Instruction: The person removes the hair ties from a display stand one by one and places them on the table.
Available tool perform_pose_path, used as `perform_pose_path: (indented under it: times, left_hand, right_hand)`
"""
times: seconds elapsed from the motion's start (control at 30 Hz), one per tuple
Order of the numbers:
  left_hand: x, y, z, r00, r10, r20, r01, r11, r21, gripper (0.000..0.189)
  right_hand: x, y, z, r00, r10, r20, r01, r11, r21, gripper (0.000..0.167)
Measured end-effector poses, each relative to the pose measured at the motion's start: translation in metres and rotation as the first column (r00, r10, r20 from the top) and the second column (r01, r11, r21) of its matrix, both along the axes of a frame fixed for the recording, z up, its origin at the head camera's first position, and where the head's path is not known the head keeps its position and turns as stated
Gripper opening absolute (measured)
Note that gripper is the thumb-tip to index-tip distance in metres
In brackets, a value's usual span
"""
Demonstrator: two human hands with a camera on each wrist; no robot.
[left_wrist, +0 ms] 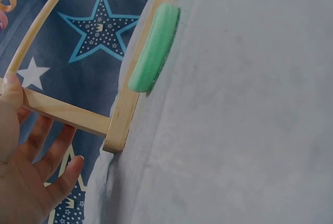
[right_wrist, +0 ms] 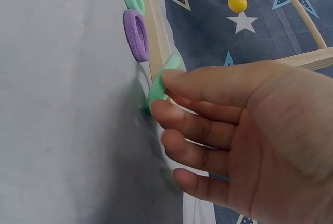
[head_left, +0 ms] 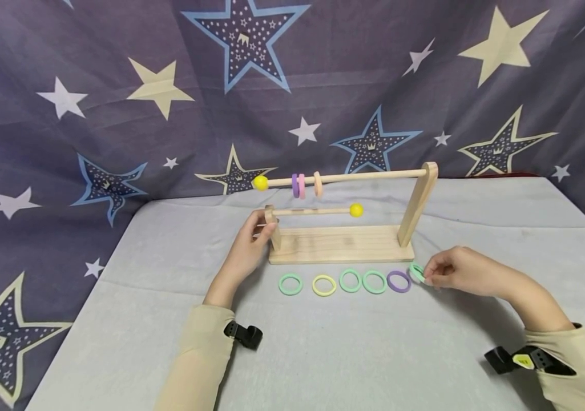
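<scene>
On the grey desk [head_left: 323,354], the left hand [head_left: 247,245] grips the wooden rack [head_left: 341,244] by its short post [left_wrist: 73,113], likely steadying it, while the right hand [head_left: 464,271] pinches a green ring [right_wrist: 157,89].

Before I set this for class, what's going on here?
A person's left hand grips the short post of a wooden stand, while the right hand pinches a green ring. A purple ring, a pink ring and a peach ring hang on the upper rod. Three more green rings, a yellow ring and another purple ring lie on the cloth in front.
</scene>
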State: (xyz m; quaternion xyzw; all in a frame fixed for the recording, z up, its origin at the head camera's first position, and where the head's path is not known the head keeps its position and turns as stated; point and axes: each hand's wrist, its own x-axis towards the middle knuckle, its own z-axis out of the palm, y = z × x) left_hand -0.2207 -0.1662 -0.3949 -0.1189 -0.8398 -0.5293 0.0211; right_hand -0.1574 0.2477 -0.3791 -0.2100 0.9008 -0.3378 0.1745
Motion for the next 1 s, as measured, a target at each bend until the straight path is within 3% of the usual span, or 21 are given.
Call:
perform_pose_path:
  times: [0.57,1.0]
  left_hand:
    - [0.0009,0.0001,0.0005,1.000,0.006,-0.004,-0.006,1.000,-0.010,0.037]
    - [0.0009,0.0000,0.0002,1.000,0.000,-0.005,-0.001,1.000,-0.005,0.038]
  right_hand:
    - [0.0016,0.0021,-0.0014,0.999,0.008,-0.053,-0.006,0.999,0.048,0.004]
    - [0.0020,-0.0004,-0.0057,0.999,0.026,-0.025,-0.024,0.997,0.068,0.004]
